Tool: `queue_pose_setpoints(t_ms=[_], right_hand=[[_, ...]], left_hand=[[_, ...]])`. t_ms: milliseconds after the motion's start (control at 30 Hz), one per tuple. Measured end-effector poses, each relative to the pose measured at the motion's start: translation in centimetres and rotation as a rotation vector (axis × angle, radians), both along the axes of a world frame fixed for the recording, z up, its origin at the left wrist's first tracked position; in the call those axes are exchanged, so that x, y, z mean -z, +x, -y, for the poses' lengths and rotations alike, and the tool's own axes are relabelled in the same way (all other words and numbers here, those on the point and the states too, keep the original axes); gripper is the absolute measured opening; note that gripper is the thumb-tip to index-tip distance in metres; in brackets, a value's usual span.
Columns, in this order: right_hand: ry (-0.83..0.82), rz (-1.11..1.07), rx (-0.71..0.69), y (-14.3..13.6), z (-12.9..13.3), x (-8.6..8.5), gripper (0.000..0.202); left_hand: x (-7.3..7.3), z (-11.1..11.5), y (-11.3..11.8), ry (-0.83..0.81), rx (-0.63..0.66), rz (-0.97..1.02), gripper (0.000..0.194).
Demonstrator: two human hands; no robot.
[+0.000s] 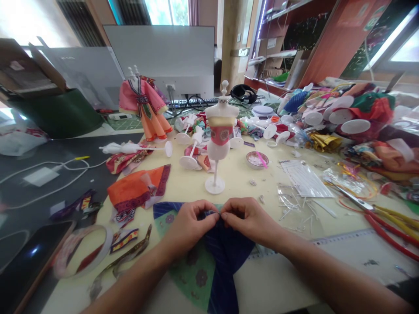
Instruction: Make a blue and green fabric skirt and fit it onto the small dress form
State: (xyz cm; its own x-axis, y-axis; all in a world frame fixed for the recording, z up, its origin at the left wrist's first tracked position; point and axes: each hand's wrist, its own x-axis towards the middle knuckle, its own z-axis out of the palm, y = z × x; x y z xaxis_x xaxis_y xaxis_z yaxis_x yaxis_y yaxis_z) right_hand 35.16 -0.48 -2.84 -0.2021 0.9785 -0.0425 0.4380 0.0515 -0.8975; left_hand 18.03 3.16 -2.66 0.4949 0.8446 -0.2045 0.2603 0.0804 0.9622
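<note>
Both hands meet at the upper edge of a dark blue and green patterned cloth (225, 253), which hangs down from the fingertips over the table front. My left hand (193, 220) pinches the cloth's edge between thumb and forefinger. Close beside it, my right hand (245, 218) pinches the same edge, the fingertips nearly touching. Anything small between the fingertips cannot be made out. Just beyond the hands stands a white mannequin (218, 150) on a round base, with a pink and cream band around its chest.
An orange cloth (139, 185) and tape roll (106, 242) lie left. A dressed doll form (144, 104) stands behind. Red-handled scissors (369, 207), a ruler (343, 237) and small plastic bags (304, 176) lie right. A small bowl (257, 160) sits beyond the hands.
</note>
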Motion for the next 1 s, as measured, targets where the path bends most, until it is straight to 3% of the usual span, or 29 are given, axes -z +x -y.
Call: queue_pose_setpoints(t_ms=[1000], right_hand=[[-0.001, -0.015, -0.004, 0.14, -0.1, 0.34, 0.013]], left_hand=[[0.27, -0.13, -0.03, 0.048, 0.026, -0.047, 0.013]])
